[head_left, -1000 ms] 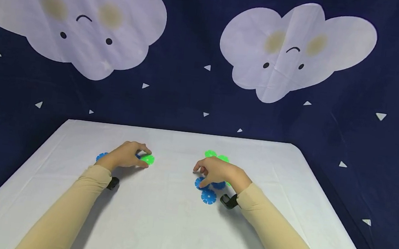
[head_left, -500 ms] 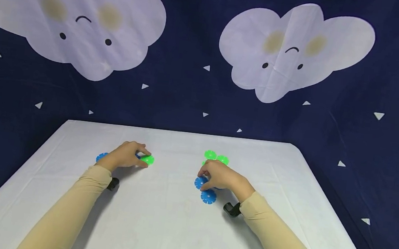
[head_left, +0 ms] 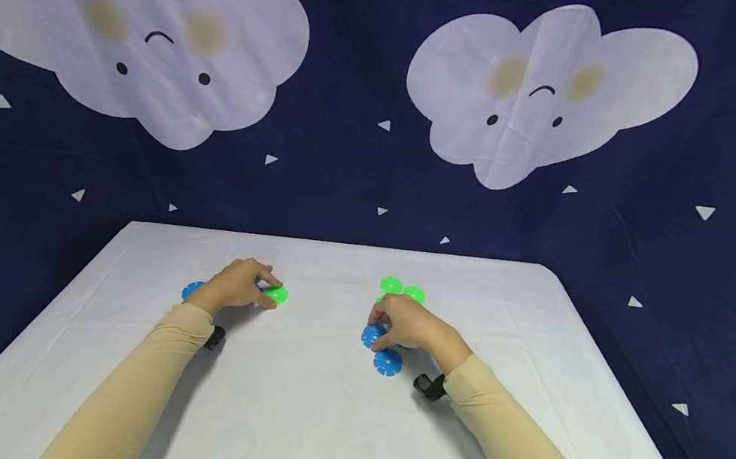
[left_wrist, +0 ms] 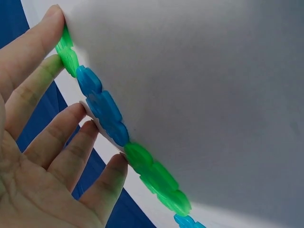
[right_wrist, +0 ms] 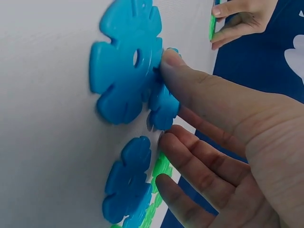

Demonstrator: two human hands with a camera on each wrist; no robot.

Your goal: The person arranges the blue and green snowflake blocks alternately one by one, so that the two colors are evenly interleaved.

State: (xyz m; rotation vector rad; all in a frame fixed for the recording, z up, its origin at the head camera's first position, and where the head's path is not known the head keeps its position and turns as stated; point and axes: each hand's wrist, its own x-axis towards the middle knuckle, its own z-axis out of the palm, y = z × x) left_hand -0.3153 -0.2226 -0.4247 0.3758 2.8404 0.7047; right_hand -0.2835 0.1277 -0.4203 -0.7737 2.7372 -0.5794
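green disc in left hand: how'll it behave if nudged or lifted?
The green disc in the left hand is probably stiff: it looks unbent. Likely light, given its thin profile. Rolling seems unlikely while flat on the table.

Worktop: free lane between left hand and right hand, far edge toward near edge. Obstacles: green discs on right hand's far-edge side, blue discs on its near-edge side.

Green discs and blue discs were set against a white tabletop; sleeves were coloured beige, and the navy backdrop was patterned with pale clouds and white triangles.
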